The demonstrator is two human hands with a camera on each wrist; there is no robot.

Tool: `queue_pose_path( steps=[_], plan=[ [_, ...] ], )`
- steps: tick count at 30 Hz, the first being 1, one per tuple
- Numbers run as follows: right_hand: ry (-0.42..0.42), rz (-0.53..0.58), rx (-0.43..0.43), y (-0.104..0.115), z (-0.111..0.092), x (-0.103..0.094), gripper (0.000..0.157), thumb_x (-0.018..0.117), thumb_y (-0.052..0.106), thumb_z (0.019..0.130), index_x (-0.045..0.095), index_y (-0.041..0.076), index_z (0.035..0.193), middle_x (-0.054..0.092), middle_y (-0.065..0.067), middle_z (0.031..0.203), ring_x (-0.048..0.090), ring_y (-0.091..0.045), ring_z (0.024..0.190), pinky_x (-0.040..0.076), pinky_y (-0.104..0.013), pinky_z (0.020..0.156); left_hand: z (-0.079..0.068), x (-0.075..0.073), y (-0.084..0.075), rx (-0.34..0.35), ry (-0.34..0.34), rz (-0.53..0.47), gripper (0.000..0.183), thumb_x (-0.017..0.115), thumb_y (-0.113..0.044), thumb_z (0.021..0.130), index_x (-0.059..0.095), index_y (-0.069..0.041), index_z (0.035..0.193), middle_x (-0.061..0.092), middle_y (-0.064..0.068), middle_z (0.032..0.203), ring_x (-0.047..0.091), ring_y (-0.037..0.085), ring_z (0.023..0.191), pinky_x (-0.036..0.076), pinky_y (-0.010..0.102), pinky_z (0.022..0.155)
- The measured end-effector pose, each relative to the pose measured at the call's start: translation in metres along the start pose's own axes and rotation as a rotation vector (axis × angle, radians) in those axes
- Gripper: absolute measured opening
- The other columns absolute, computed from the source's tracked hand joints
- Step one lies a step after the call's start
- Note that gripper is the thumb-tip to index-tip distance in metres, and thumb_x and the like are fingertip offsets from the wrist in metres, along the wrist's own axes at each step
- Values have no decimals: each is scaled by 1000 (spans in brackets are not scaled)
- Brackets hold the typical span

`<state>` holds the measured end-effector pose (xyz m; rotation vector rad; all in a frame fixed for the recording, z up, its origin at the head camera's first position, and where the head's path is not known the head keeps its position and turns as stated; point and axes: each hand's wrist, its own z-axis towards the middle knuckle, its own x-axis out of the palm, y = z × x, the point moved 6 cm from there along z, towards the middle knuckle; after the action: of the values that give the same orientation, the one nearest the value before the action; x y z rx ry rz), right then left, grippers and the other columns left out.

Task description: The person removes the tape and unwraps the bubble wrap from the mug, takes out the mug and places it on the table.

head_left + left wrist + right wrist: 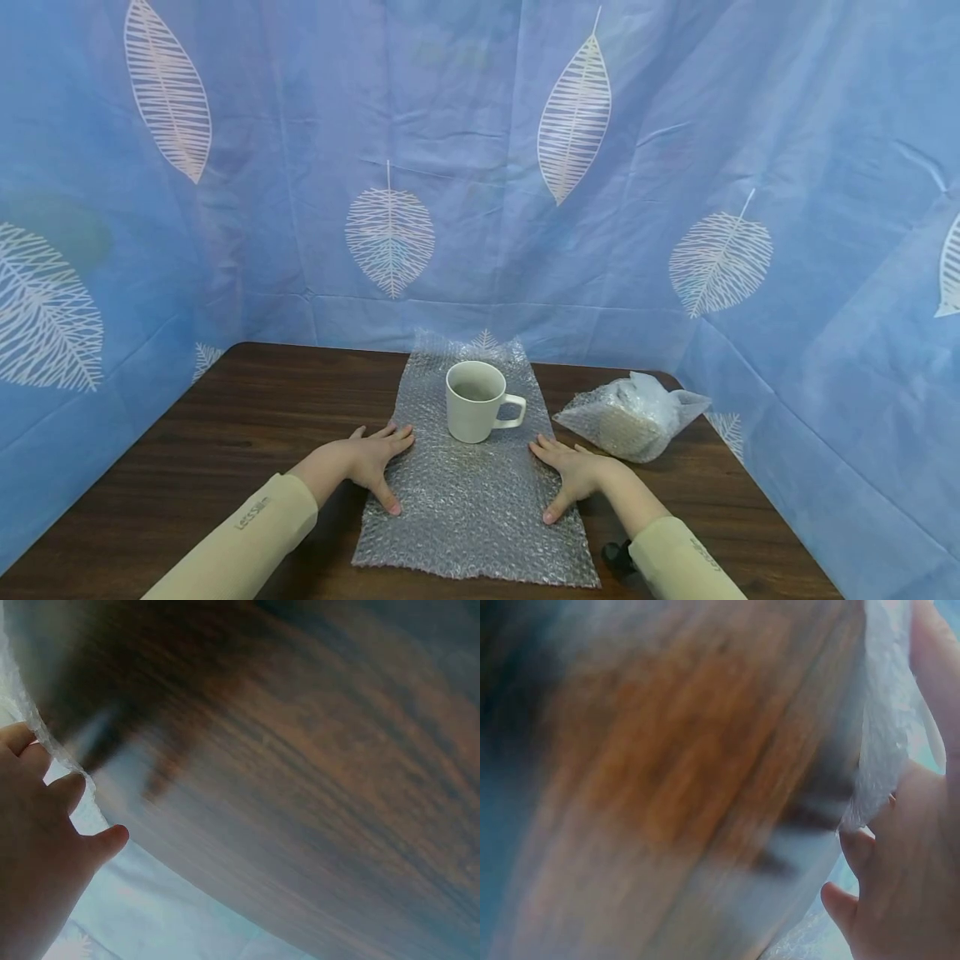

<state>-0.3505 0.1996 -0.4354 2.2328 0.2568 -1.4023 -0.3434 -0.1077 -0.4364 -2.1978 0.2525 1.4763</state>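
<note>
Nearest, pale cream sleeves (pixel 247 533) reaching in over a dark brown table (pixel 225 442) with fine streaked grain, and a small black object (pixel 618 557) half hidden by the right forearm. A little farther in, left hand (pixel 375 462) and right hand (pixel 573 475) spread flat, fingers straight, thumbs wide, touching opposite long edges of a clear sheet of bubble wrap (pixel 480 521), with nothing in either grasp. Toward the far half of that sheet, a white mug (pixel 471 412) upright, handle to the right. Just beyond the right hand, on bare wood, a bubble-wrapped bundle (pixel 637 421). Then the table's rounded back corners, and behind and along both sides, blue cloth (pixel 465 125) hanging in creases and soft folds, printed with large white leaves (pixel 390 233), some slender, some broad and veined.
</note>
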Motion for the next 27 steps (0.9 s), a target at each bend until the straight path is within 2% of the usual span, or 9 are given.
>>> queue_pose_path(
  steps=[11,19,27],
  plan=[
    [4,37,-13,1,-2,1,119,86,43,66,15,3,153,9,-17,158,9,-34,143,11,-57,111,-4,-2,-2,4,-9,-23,116,83,-55,63,25,-10,153,13,6,159,7,32,144,3,66,106],
    [17,51,1,4,0,1,119,86,42,65,16,4,153,9,-17,158,9,-35,143,13,-58,110,-2,-2,-3,-14,-4,-63,114,86,-49,63,27,-9,152,13,9,159,6,34,144,2,66,106],
    [21,102,41,2,1,1,122,87,43,61,16,10,155,6,-15,159,6,-37,143,18,-63,106,3,-4,-8,-31,4,-64,112,87,-44,65,27,-9,152,15,13,158,8,34,144,3,66,106]
  ],
)
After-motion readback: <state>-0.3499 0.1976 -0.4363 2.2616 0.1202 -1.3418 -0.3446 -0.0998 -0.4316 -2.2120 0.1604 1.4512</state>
